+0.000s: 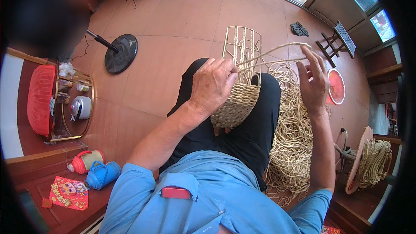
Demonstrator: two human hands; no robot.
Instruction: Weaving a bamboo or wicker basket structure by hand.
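A partly woven straw-coloured basket (232, 108) rests between my knees, its open frame of upright rods (242, 34) rising at the far end. My left hand (211, 80) is closed in a pinch at the basket's upper left side, on a pale cord (273, 51) where it meets the rods. Out to the right, my right hand (314, 76) is raised with curled fingers, the cord looped round its fingertips and stretched back toward the left hand. A large tangled heap of the same cord (290, 147) lies beside my right leg.
A round black stand base (121, 54) is at left, near a rack (91, 104) with a red basin and kettle (81, 108). Two thermoses (102, 175) lie lower left. A folding stool (344, 37), a white-rimmed bowl (336, 86) and a cord reel (372, 160) are at right.
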